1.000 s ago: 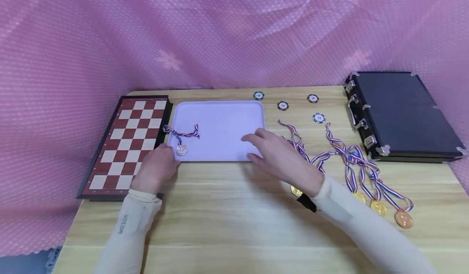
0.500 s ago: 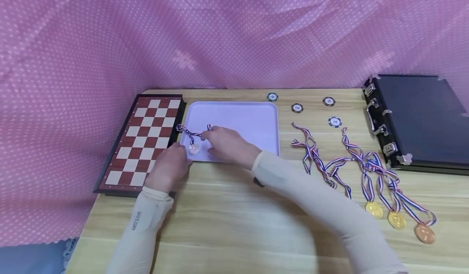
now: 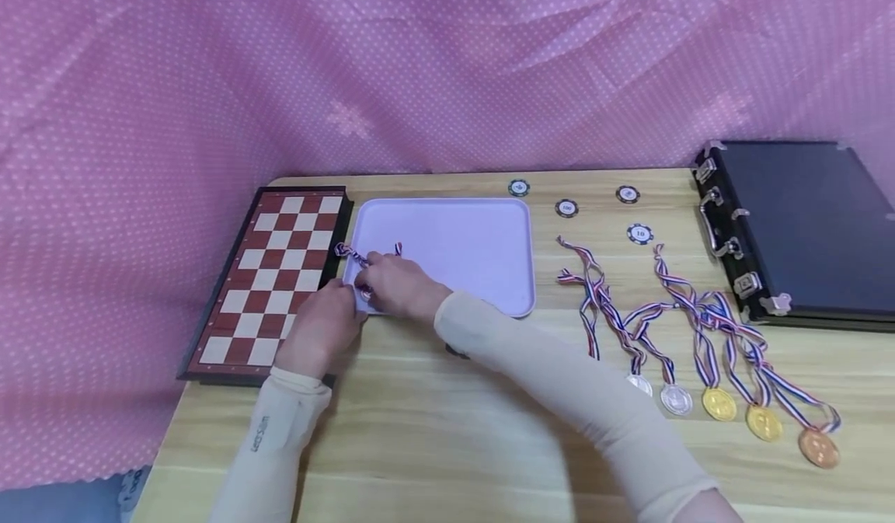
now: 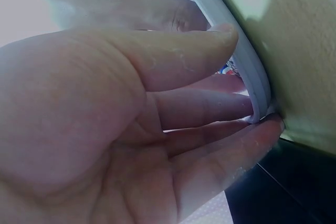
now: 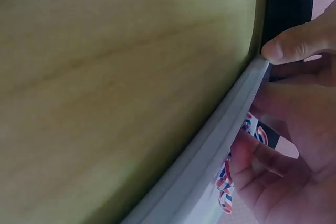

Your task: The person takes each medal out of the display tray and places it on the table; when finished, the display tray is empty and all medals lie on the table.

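My left hand (image 3: 325, 325) holds the lilac tray (image 3: 461, 251) at its near left corner. In the left wrist view the thumb and fingertips close on the tray's rim (image 4: 247, 56). Over the same corner of the tray my right hand (image 3: 398, 282) curls its fingers on a medal whose disc they hide. Its striped ribbon (image 3: 351, 253) shows to the left of the fingers and reaches past the tray's left rim. In the right wrist view the ribbon (image 5: 224, 187) shows by the fingers, behind the tray's edge.
A chessboard (image 3: 276, 274) lies close along the tray's left. To the right are several medals (image 3: 720, 404) with tangled ribbons (image 3: 706, 313). Poker chips (image 3: 639, 234) lie behind them, and a black case (image 3: 804, 228) stands far right. A pink curtain (image 3: 447, 64) hangs behind.
My right hand has moved left from the tray's right side to the medal at the near left corner, covering its disc. The left hand has stayed at the tray's corner. The view has shifted slightly.
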The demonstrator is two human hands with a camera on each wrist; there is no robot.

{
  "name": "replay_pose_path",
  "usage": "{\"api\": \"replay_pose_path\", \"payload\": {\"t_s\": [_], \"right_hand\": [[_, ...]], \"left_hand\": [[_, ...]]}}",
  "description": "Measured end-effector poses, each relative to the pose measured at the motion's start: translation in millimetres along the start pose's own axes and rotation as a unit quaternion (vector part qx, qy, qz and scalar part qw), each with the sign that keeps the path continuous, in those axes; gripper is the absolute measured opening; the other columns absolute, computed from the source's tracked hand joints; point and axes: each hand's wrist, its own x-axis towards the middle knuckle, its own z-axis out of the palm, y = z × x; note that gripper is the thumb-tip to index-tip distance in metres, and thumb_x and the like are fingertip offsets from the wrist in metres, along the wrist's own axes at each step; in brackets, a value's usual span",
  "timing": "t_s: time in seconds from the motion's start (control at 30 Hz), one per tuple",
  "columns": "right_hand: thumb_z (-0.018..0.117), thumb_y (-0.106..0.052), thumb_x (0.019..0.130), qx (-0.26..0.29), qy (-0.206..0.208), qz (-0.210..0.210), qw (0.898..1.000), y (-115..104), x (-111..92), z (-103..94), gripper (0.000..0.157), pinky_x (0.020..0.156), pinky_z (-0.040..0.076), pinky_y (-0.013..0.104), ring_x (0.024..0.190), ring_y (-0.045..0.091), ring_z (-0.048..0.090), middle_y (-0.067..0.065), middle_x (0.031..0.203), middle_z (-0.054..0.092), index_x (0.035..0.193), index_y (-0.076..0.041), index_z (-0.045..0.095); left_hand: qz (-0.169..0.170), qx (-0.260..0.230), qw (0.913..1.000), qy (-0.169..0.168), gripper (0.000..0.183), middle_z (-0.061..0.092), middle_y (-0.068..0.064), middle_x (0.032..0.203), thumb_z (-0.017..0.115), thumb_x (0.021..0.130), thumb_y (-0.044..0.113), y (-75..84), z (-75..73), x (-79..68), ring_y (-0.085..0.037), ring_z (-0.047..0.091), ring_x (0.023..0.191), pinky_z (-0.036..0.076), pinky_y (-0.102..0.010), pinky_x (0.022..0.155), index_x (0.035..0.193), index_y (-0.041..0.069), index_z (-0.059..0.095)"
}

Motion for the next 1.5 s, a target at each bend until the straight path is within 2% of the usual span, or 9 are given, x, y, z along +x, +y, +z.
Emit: {"api": "replay_pose_path", "payload": {"t_s": [0.23,0.37,0.47,0.63,0.77,1.0,1.17,1.33,1.5], "right_hand": [[0.068,-0.024,0.089,-0.004,0.015,0.0,1.0,6,-10,6.6,0.022,0.076,0.055,0.032,0.091,0.017,0.059,0.006,0.103,0.061,0.109,-0.016,0.066],[0.071,-0.027,0.086,0.029,0.033,-0.018,0.999,13,-30,-0.8,0.029,0.076,0.053,0.028,0.089,0.014,0.056,0.003,0.103,0.06,0.113,-0.018,0.066],[0.072,-0.03,0.085,0.093,0.055,-0.02,0.994,24,-56,-20.1,0.032,0.077,0.05,0.025,0.089,0.01,0.054,-0.002,0.102,0.061,0.115,-0.02,0.066],[0.073,-0.028,0.084,0.203,0.101,-0.005,0.974,58,-114,-62.0,0.027,0.075,0.049,0.026,0.085,0.011,0.058,-0.004,0.094,0.066,0.108,-0.018,0.068],[0.072,-0.021,0.086,0.248,0.115,0.054,0.96,91,-161,-96.4,0.028,0.066,0.054,0.028,0.081,0.013,0.062,-0.003,0.093,0.067,0.113,-0.016,0.067],[0.071,-0.023,0.087,0.172,0.199,0.147,0.954,141,-215,-133.6,0.028,0.066,0.052,0.031,0.078,0.015,0.061,0.001,0.091,0.066,0.114,-0.018,0.069],[0.072,-0.022,0.086,0.132,0.181,0.149,0.963,149,-231,-109.3,0.027,0.066,0.05,0.03,0.077,0.014,0.06,0.0,0.091,0.066,0.112,-0.016,0.069],[0.074,-0.023,0.085,0.122,0.117,0.138,0.976,136,-248,-61.3,0.032,0.073,0.055,0.033,0.088,0.019,0.062,0.005,0.108,0.065,0.115,-0.015,0.068],[0.075,-0.024,0.084,0.101,0.103,0.123,0.982,121,-262,-30.9,0.032,0.083,0.056,0.038,0.095,0.021,0.065,0.005,0.116,0.064,0.115,-0.018,0.068]], "left_hand": [[-0.003,-0.019,0.9998,-0.007,0.025,0.061,-0.019,0.1,0.058,0.096,0.017,7.3,5.3,-1.8,-0.026,0.055,0.075,0.047,-0.039,0.068,0.106,-0.005,0.066],[-0.014,-0.023,0.9993,-0.026,0.03,0.061,-0.02,0.105,0.056,0.098,0.018,7.5,5.3,-4.1,-0.026,0.056,0.076,0.047,-0.038,0.067,0.112,-0.007,0.063],[-0.013,-0.015,0.9995,-0.023,0.033,0.06,-0.021,0.107,0.056,0.098,0.019,6.4,1.4,-5.3,-0.026,0.057,0.077,0.048,-0.039,0.068,0.114,-0.009,0.062],[-0.007,-0.001,0.9998,-0.02,0.035,0.06,-0.024,0.103,0.059,0.096,0.019,3.8,-5.2,-4.4,-0.028,0.057,0.076,0.05,-0.042,0.07,0.112,-0.012,0.061],[-0.006,-0.002,0.9997,-0.025,0.036,0.059,-0.025,0.104,0.061,0.095,0.018,3.3,-5.8,-2.7,-0.029,0.058,0.077,0.051,-0.043,0.072,0.112,-0.013,0.061],[-0.008,-0.006,0.999,-0.043,0.036,0.059,-0.024,0.102,0.06,0.096,0.019,3.9,-4.9,-4.3,-0.028,0.057,0.077,0.049,-0.04,0.069,0.112,-0.013,0.06],[-0.012,-0.006,0.9989,-0.044,0.035,0.059,-0.023,0.101,0.06,0.096,0.019,0.3,-0.5,-5.4,-0.028,0.056,0.076,0.048,-0.039,0.069,0.111,-0.013,0.061],[-0.012,-0.007,0.9991,-0.041,0.035,0.06,-0.024,0.103,0.061,0.095,0.019,0.3,0.4,-5.0,-0.028,0.056,0.076,0.049,-0.04,0.069,0.112,-0.012,0.062],[-0.002,-0.001,0.9996,-0.028,0.036,0.06,-0.025,0.103,0.061,0.095,0.019,1.5,-3.9,-4.6,-0.028,0.056,0.076,0.049,-0.04,0.069,0.112,-0.012,0.062]]}}
